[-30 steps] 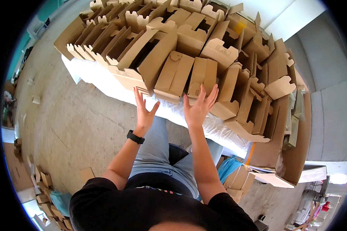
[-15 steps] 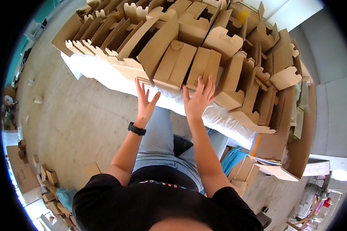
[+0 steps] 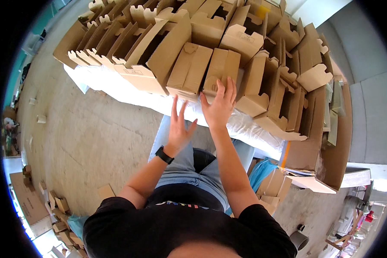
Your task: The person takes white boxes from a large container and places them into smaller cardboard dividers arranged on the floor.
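Observation:
Two closed brown cardboard boxes stand side by side at the near edge of the table. My right hand [image 3: 219, 107] rests its fingertips on the front end of the right closed box [image 3: 222, 69], fingers stretched. Just below the front of the left closed box [image 3: 190, 71] is my left hand [image 3: 179, 131], fingers spread and nothing held; whether a fingertip touches that box I cannot tell. An open-topped box [image 3: 167, 51] stands left of the closed pair. To their right sits another open carton [image 3: 256, 88] with notched flaps.
Rows of open cartons [image 3: 103, 41] fill the table, which has a white cover [image 3: 116, 88]. A large cardboard box [image 3: 307, 157] holding flat pieces stands at the right, near a blue plastic bag [image 3: 262, 174]. Small boxes [image 3: 64, 225] lie piled on the floor at lower left.
My left hand has moved right, from beside the open carton to below the left closed box. The right hand stays at the right closed box. The whole view has shifted slightly.

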A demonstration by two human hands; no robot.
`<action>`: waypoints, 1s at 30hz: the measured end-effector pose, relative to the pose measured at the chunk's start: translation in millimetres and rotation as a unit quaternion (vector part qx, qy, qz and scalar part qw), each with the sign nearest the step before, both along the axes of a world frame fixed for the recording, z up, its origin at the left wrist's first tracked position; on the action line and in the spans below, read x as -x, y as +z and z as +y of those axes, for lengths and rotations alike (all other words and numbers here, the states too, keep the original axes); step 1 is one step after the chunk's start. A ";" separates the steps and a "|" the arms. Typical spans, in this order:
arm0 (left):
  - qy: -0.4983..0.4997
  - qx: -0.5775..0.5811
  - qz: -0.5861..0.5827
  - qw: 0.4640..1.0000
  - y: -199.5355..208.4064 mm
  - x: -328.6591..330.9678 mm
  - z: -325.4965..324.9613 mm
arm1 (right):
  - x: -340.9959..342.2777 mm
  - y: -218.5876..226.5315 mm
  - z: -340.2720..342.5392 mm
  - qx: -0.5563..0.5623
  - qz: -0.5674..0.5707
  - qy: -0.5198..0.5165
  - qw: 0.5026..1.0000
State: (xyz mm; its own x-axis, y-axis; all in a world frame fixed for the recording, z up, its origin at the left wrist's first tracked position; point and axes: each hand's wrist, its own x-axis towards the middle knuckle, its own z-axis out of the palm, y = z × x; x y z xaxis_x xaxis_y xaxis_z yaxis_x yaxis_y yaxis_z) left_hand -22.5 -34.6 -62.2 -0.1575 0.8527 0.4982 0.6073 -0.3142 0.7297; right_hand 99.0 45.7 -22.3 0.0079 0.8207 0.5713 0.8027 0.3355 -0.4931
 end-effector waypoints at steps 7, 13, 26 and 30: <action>-0.050 0.088 -0.032 0.994 -10.3 4.1 5.8 | -16.5 23.5 -22.9 -0.035 0.082 -0.009 0.996; -0.032 0.102 -0.028 0.994 -26.8 15.6 5.3 | -12.7 68.1 -46.7 -0.129 0.124 0.005 0.984; -0.091 0.130 -0.109 0.981 -39.3 23.9 5.5 | 54.7 84.4 -19.9 -0.068 -0.030 0.120 0.990; -0.056 0.114 -0.147 0.981 -29.1 25.8 5.6 | 48.1 84.8 -22.1 -0.075 0.016 0.132 0.988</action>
State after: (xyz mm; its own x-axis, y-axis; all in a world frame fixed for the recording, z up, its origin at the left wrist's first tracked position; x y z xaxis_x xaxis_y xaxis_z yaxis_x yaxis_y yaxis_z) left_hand -48.3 -29.0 -91.3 -0.1657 0.9568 0.2389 0.3310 -0.1742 0.9274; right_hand 51.0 23.7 62.5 -0.1756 0.7020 0.6902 0.6623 0.6030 -0.4448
